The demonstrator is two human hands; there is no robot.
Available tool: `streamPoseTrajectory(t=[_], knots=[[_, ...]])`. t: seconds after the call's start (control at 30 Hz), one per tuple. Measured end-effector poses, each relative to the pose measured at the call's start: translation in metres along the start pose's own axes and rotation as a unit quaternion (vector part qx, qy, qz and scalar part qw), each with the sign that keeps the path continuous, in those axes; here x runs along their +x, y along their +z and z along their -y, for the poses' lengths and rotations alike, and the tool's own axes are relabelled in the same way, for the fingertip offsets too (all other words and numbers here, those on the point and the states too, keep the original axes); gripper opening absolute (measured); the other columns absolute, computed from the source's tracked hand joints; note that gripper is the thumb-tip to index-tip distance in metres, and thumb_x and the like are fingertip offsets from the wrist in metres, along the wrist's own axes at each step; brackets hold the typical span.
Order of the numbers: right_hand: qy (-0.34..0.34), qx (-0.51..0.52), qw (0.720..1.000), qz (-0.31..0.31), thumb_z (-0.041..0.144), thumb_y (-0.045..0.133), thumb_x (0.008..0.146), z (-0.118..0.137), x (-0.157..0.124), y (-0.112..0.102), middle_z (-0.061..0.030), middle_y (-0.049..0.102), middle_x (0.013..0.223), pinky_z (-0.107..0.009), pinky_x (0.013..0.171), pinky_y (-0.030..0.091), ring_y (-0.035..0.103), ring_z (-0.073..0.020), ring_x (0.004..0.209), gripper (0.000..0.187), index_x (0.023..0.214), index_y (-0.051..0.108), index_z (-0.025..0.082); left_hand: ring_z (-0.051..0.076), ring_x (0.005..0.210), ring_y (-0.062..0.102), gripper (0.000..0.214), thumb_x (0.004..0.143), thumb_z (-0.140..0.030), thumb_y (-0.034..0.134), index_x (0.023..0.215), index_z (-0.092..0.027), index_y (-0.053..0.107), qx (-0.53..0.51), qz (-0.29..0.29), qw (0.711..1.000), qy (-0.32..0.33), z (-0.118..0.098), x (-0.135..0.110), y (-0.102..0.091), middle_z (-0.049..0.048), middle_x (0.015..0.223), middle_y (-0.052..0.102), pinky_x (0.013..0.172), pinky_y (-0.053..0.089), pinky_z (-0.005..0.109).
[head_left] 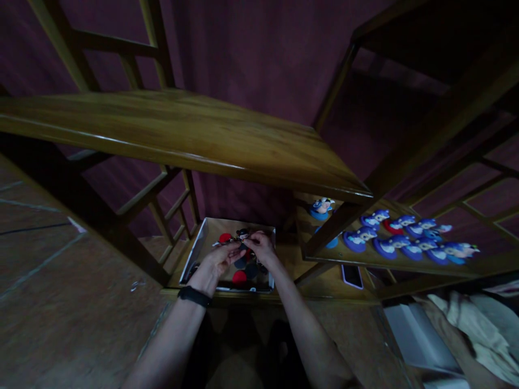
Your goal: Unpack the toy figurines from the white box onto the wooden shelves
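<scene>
Dim wooden shelving against a dark purple wall, so detail is hard to make out. The figure (pixel 243 234), a small dark-topped toy, sits right between both hands, held just above the box (pixel 193 254) on the lowest shelf. The left hand (pixel 221 258) and right hand (pixel 263 248) are brought together, fingertips of each pinched on it from either side. My guess is they're fiddling with it or fitting it to something, not just lifting it. It's too small and dark to see what exactly. Whatever comes next wants a steady two-handed pinch, since the piece is tiny and the box below is cluttered.

The box is open-topped with pale walls. Inside are round pieces, some red (pixel 239 277) and some dark blue (pixel 251 269), lying loose under the hands. I can't count them.

Further out, the left wrist wears a black band (pixel 194 296). On the shelf to the right there's a row of blue figures (pixel 405 240), and a phone (pixel 352 275) lies flat below them. A big empty-looking board (pixel 182 129) hangs over everything.
</scene>
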State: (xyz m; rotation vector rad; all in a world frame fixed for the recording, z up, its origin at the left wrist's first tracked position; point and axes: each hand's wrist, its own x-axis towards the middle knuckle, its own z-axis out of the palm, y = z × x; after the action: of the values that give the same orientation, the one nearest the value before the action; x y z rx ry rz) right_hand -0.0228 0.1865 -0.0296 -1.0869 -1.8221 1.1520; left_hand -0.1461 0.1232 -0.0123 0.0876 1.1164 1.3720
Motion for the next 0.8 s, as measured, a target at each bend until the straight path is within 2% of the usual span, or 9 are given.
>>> streamPoseTrajectory(t=[0.3,0.53,0.67,0.8], knots=[[-0.038,-0.031,0.999,-0.007,0.03,0.059,0.075,-0.008,-0.006,0.006,-0.0005,0.053,0.082,-0.027,0.076,0.042,0.053,-0.0131,0.08,0.012,0.072,0.059,0.019,0.013,0.058,0.061,0.013,0.063,0.003,0.063,0.063,-0.01,0.061,0.004,-0.024,0.998,0.057,0.007,0.0,0.0,0.0044,0.063,0.064,0.06,0.056,0.028],[-0.04,-0.03,0.998,-0.025,0.029,0.058,0.074,-0.004,-0.011,0.008,-0.0009,0.053,0.082,-0.028,0.078,0.042,0.053,-0.014,0.081,0.011,0.071,0.057,0.019,0.014,0.061,0.061,0.014,0.063,0.003,0.063,0.064,-0.01,0.061,0.013,-0.033,0.998,0.061,0.009,0.0,0.003,0.0047,0.065,0.064,0.064,0.055,0.029],[-0.026,0.03,0.999,-0.021,0.034,0.057,0.075,-0.003,-0.011,0.005,-0.0011,0.058,0.088,-0.028,0.081,0.042,0.054,-0.0146,0.085,0.015,0.079,0.059,0.02,0.013,0.059,0.062,0.012,0.061,0.0,0.066,0.062,-0.01,0.059,0.036,-0.012,0.995,0.097,0.005,-0.003,0.004,0.0052,0.063,0.063,0.064,0.055,0.027],[0.048,0.14,0.989,0.008,0.038,0.056,0.072,0.0,-0.012,0.003,-0.0007,0.063,0.09,-0.029,0.078,0.045,0.057,-0.016,0.084,0.025,0.091,0.059,0.02,0.013,0.059,0.062,0.008,0.061,-0.007,0.067,0.064,-0.01,0.061,0.082,0.006,0.988,0.133,0.006,-0.005,0.007,0.0056,0.064,0.065,0.062,0.054,0.025]])
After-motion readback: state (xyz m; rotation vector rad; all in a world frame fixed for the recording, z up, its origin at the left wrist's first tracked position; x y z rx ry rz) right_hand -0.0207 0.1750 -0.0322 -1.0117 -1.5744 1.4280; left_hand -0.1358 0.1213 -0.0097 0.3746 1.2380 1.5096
